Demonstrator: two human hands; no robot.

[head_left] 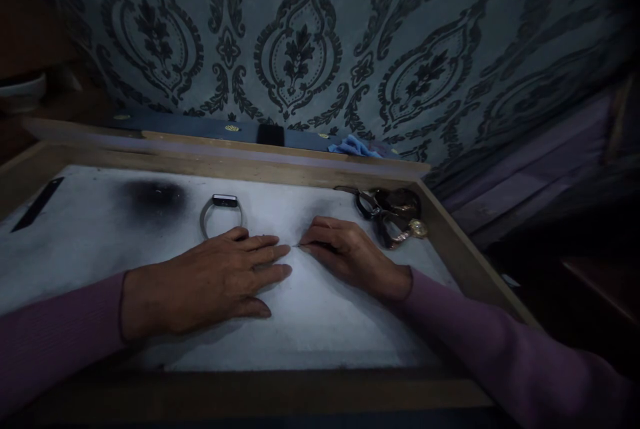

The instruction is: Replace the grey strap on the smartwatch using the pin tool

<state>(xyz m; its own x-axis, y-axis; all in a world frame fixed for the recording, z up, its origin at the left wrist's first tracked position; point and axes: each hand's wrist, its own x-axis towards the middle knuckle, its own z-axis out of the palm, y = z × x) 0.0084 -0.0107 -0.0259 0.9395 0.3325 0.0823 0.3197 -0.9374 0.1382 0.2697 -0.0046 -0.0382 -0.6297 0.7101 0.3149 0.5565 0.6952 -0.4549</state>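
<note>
My left hand lies flat, fingers spread, on the white pad, just below the ring. My right hand curls right of it, fingertips pinched on something thin I cannot make out. Scissors sit right of the ring, by the tray's right rim. A black strip lies far left. Bare pad stretches left of the ring.

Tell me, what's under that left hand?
The left hand lies flat on the white cloth, fingers spread. Its knuckles cover the near edge of a band. Anything beneath the palm is hidden.
</note>
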